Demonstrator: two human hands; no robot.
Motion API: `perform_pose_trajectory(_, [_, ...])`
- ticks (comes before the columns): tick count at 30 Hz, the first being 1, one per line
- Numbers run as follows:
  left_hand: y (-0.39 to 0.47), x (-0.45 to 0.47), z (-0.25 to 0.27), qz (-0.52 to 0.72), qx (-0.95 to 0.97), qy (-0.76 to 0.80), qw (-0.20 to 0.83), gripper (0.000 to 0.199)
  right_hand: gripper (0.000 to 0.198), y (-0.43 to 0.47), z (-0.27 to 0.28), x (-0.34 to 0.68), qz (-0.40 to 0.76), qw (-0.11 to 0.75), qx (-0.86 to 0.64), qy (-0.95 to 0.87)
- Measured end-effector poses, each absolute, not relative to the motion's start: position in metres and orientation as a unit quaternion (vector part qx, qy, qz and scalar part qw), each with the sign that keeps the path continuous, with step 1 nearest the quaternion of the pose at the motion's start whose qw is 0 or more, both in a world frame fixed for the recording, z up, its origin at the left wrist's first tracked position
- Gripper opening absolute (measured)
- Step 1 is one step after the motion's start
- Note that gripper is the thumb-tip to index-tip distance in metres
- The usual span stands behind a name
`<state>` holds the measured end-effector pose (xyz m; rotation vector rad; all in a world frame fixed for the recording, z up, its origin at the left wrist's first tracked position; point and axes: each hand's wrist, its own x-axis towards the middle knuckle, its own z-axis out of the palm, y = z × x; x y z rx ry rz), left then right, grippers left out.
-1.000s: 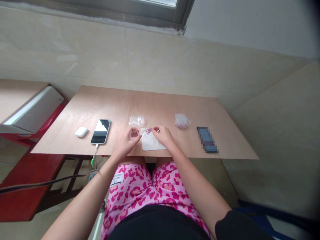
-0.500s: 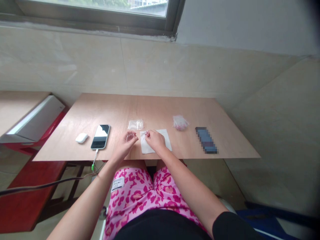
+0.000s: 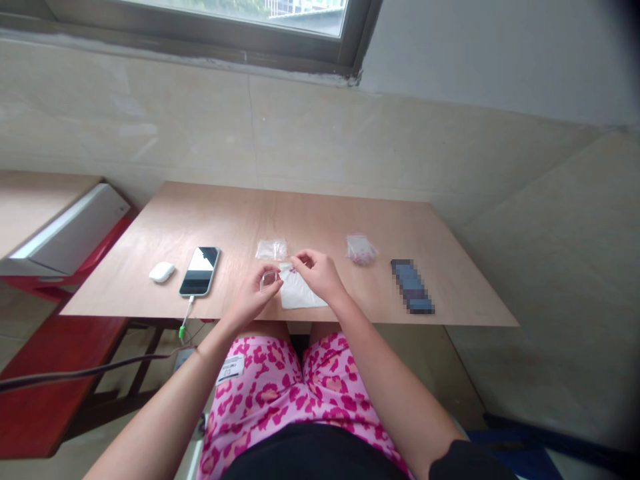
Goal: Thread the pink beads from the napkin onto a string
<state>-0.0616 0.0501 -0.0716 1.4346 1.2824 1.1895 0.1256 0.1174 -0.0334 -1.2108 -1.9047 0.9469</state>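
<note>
My left hand [image 3: 263, 287] is closed on a thin, clear loop of cord [image 3: 269, 277], its fingers curled round it. Close beside it, my right hand [image 3: 316, 272] hovers over the top of a white sheet [image 3: 300, 295], thumb and fingertips together in a pinch. Whatever those fingertips hold is too small to make out. Small dark-pink bits lie at the sheet's upper edge, just under them. Just behind my hands is a clear plastic bag [image 3: 271, 250]. Farther right sits another clear bag with pink and white pieces [image 3: 361, 250].
Left on the wooden table [image 3: 225, 213] are a charging phone [image 3: 200, 272] and a white earbud case [image 3: 162, 272]. A dark, blurred-out phone-like object [image 3: 413, 287] lies on the right. A red bench [image 3: 60, 380] stands at the lower left, with a cable [image 3: 100, 371] crossing above it.
My right hand has gone from a tight fist-like pinch to a more stretched one, shifting slightly up. The left hand has moved a little right with the loop. The view has tilted slightly.
</note>
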Motion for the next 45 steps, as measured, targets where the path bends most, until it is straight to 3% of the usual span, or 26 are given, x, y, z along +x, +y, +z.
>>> perform_pose_trajectory(8, [0.051,-0.064,-0.068,0.491,0.552,0.521,0.428,0.017,0.011,0.132,-0.091,0.135,0.241,0.161,-0.594,-0.75])
perform_pose_trajectory(13, [0.052,-0.069,-0.073,0.498,0.518,0.534,0.446,0.023,0.018,0.132,-0.094,0.123,0.206,0.152,-0.591,-0.765])
perform_pose_trajectory(23, [0.054,-0.07,-0.076,0.493,0.514,0.551,0.434,0.022,0.007,0.134,-0.096,0.121,0.198,0.139,-0.581,-0.777])
perform_pose_trajectory(32, [0.053,-0.071,-0.077,0.501,0.513,0.54,0.44,0.022,0.018,0.161,-0.094,0.127,0.216,0.168,-0.605,-0.748])
perform_pose_trajectory(45, [0.056,-0.077,-0.086,0.496,0.501,0.541,0.459,0.024,0.015,0.203,-0.076,0.109,0.213,0.048,-0.562,-0.797])
